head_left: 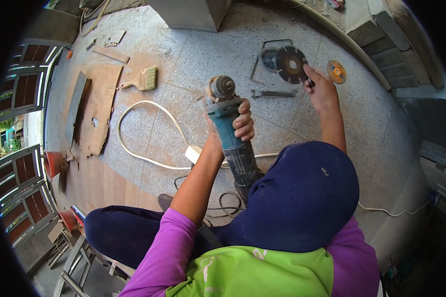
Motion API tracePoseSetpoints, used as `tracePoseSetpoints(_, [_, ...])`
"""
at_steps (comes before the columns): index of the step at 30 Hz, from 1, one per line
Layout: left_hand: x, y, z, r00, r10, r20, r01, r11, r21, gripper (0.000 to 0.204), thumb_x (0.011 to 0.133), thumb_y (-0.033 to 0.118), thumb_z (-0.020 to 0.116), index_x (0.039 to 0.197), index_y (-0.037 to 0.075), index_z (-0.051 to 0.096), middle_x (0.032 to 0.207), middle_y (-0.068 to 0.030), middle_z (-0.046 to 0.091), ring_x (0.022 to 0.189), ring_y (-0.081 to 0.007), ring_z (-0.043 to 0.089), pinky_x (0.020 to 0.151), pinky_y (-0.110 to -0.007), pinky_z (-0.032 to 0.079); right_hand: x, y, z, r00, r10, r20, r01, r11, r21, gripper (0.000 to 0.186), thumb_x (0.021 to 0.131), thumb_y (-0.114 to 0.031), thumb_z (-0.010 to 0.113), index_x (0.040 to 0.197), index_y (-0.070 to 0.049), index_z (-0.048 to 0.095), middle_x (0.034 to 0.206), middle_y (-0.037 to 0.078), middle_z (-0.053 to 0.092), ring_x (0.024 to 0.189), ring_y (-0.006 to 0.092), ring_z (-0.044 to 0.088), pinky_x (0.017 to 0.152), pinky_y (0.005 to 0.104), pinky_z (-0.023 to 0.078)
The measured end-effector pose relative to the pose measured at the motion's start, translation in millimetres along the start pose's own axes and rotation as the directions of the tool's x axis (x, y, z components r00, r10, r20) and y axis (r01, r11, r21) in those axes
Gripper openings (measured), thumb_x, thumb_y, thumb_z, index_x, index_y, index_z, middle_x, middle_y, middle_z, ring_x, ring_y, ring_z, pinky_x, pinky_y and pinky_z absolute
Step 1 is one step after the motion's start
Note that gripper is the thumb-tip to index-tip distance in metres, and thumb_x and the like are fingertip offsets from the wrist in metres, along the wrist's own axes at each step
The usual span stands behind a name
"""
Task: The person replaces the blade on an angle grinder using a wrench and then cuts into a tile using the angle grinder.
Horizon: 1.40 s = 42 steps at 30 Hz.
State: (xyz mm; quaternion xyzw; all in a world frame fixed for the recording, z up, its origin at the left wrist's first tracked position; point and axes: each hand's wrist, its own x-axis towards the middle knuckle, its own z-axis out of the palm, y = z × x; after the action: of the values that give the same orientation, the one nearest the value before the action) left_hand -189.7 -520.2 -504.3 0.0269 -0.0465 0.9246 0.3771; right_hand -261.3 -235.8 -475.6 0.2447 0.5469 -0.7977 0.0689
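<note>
My left hand (243, 123) is wrapped round the teal-and-black body of an angle grinder (228, 127). The grinder's metal head points away from me, and its spindle carries no disc. Between the fingers and thumb of my right hand (324, 91) is a dark cutting disc (285, 69) with a notched rim, held by its edge. That disc partly covers a grey-blue round piece (267, 58) beside a bent wire frame (255, 64). A flat grey spanner (274, 93) lies just nearer. To the right of my right hand rests an orange disc (337, 72).
A paintbrush (147, 79) and a broken wooden board (91, 114) lie at the left. A white cable (126, 148) loops over the speckled tile floor (203, 59). Concrete blocks (381, 39) stand far right, a grey pillar (188, 12) at the far side. My bent knees are close below.
</note>
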Motion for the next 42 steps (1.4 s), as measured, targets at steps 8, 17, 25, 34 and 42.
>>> tracePoseSetpoints(8, [2, 16, -6, 0.992, 0.049, 0.118, -0.049, 0.999, -0.010, 0.032, 0.104, 0.036, 0.047, 0.102, 0.004, 0.054, 0.070, -0.0072, 0.061, 0.056, -0.0214, 0.061, 0.056, -0.040, 0.053, 65, 55, -134, 0.917, -0.381, -0.119, 0.029, 0.360, -0.932, 0.028, 0.086, -0.022, 0.078, 0.097, 0.002, 0.070, 0.084, 0.015, 0.066, 0.074, 0.0323, 0.064, 0.071, 0.0417, 0.052])
tracePoseSetpoints(17, [-2, 21, -11, 0.982, 0.105, 0.154, -0.098, 0.994, -0.050, 0.049, 0.097, 0.052, 0.054, 0.106, 0.003, 0.053, 0.073, -0.0097, 0.060, 0.061, -0.0237, 0.063, 0.060, -0.042, 0.054, 99, 56, 5, 0.851, -0.407, 0.331, 0.352, -0.026, -0.936, 0.067, 0.083, -0.043, 0.079, 0.131, 0.001, 0.061, 0.136, 0.023, 0.058, 0.130, 0.0402, 0.049, 0.106, 0.0521, 0.044])
tracePoseSetpoints(25, [-11, 29, -4, 0.982, 0.117, 0.152, -0.118, 0.993, -0.003, 0.050, 0.098, 0.054, 0.053, 0.104, 0.004, 0.054, 0.071, -0.0081, 0.060, 0.057, -0.0229, 0.061, 0.058, -0.042, 0.053, 156, 53, 39, 0.969, -0.147, 0.199, 0.183, -0.117, -0.976, 0.091, 0.071, -0.048, 0.086, 0.142, -0.002, 0.053, 0.148, 0.020, 0.051, 0.138, 0.0384, 0.043, 0.109, 0.0545, 0.041])
tracePoseSetpoints(34, [-4, 22, 10, 0.982, 0.092, 0.167, -0.089, 0.996, -0.026, 0.056, 0.096, 0.060, 0.049, 0.102, 0.005, 0.054, 0.067, -0.0071, 0.058, 0.055, -0.0232, 0.060, 0.057, -0.040, 0.052, 105, -22, 33, 0.921, -0.296, 0.253, 0.389, 0.689, -0.612, 0.033, 0.086, -0.021, 0.079, 0.109, 0.002, 0.071, 0.093, 0.011, 0.073, 0.086, 0.0199, 0.069, 0.083, 0.0349, 0.051])
tracePoseSetpoints(42, [-3, 14, 6, 0.966, 0.040, 0.256, -0.009, 0.993, -0.120, 0.061, 0.093, 0.061, 0.054, 0.116, 0.004, 0.057, 0.073, -0.0067, 0.058, 0.058, -0.0221, 0.059, 0.057, -0.039, 0.051, -44, -61, 150, 0.723, 0.008, 0.690, 0.123, 0.983, -0.140, 0.023, 0.093, -0.018, 0.075, 0.106, -0.001, 0.067, 0.093, 0.006, 0.074, 0.084, 0.0124, 0.070, 0.083, 0.0263, 0.055])
